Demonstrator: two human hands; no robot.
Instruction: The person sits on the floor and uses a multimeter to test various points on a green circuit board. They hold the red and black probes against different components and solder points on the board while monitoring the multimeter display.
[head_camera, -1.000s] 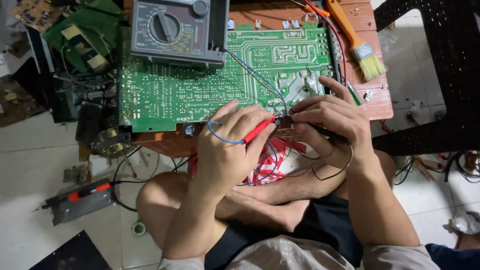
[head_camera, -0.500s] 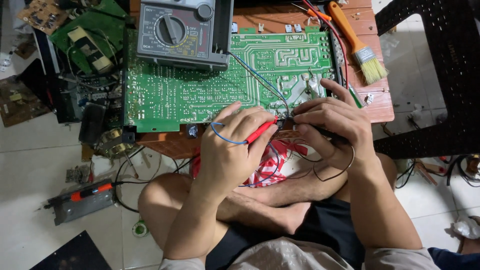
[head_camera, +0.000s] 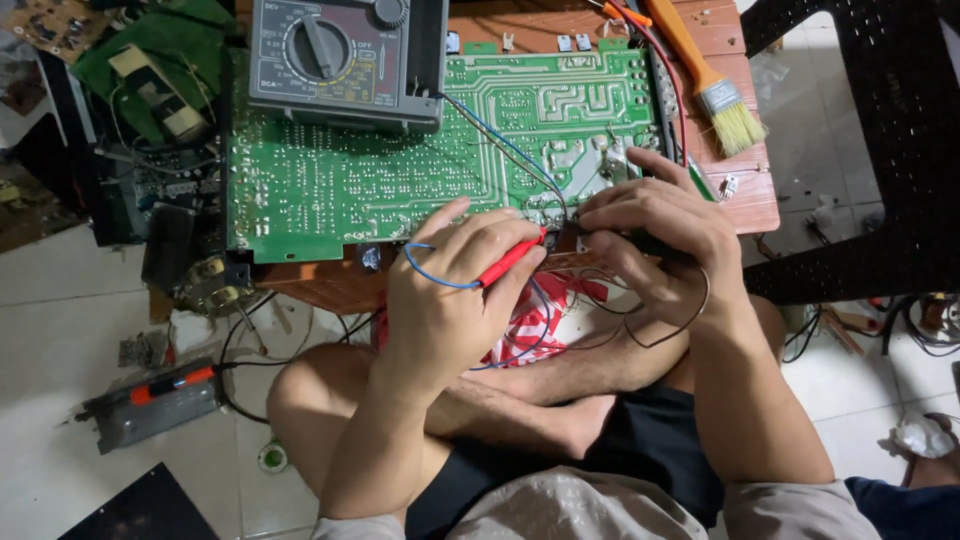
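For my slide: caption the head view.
Left hand presses red probe beside right hand on green circuit board.

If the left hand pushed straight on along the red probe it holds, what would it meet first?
Probably the right hand: the left hand aims its red probe right and slightly up toward those fingers at the green circuit board edge.

Two hands work at the front edge: the left hand (head_camera: 450, 290) and the right hand (head_camera: 655, 225). One red probe (head_camera: 510, 258) shows, gripped in the left. One large green circuit board (head_camera: 400, 170) lies on one low wooden table (head_camera: 745, 195), and one grey multimeter (head_camera: 345, 60) sits on top of it. One paintbrush (head_camera: 715, 85) with an orange handle rests at the table's right side. Further boards crowd the upper left (at least two, too jumbled to count surely). One black plastic stool (head_camera: 880, 150) stands to the right.
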